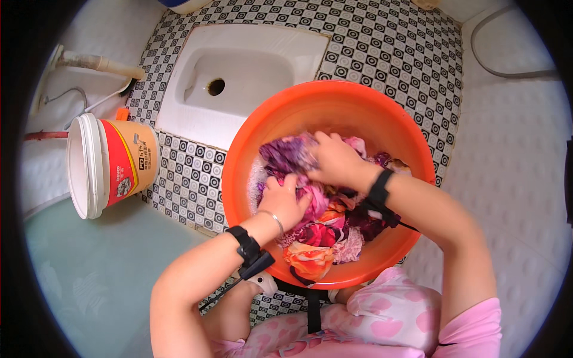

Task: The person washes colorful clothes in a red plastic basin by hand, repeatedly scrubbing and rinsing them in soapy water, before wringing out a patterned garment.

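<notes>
A big orange basin (325, 92) stands in front of me, holding wet, crumpled clothes (325, 224) in pink, red, orange and purple, with white suds (256, 182) along its left side. My right hand (334, 158) is closed on a purple patterned cloth (286, 152), bunched up above the rest of the pile and slightly blurred. Just below it, my left hand (283, 203) is closed on pink and purple fabric, its fingers bent into the folds. Both wrists wear black straps, and a thin bracelet circles the left one.
A white squat toilet (239, 36) is set into the black-and-white patterned floor (382, 53) beyond the basin. On the left, a bucket (131, 161) with a red and tan label tilts beside pipes (89, 62). A grey hose (507, 74) hangs along the right wall.
</notes>
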{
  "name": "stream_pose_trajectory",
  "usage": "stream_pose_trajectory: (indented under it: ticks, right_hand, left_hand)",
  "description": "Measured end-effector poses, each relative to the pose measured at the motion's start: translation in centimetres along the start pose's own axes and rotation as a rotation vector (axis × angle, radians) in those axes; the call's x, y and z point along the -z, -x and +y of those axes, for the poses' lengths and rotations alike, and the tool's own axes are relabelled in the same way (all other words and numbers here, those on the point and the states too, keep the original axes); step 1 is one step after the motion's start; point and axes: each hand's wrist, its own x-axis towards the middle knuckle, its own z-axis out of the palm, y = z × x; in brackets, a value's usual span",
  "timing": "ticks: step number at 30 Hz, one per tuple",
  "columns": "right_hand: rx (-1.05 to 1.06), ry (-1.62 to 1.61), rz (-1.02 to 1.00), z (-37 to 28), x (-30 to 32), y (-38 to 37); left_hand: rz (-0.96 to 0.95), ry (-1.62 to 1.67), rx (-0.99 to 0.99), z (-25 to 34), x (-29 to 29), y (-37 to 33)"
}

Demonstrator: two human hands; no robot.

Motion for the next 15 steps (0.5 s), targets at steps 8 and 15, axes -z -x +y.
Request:
stream_pose_trajectory:
  ticks: [8, 15]
  right_hand:
    - [0.014, 0.140, 0.001, -1.4, -1.9, 8.5]
    - [-0.098, 0.205, 0.049, 2.2, -4.3, 3.6]
  left_hand:
    - [0.192, -0.288, -0.267, -2.2, -7.1, 0.0]
    - [0.193, -0.131, -0.138, -1.5, -4.3, -4.5]
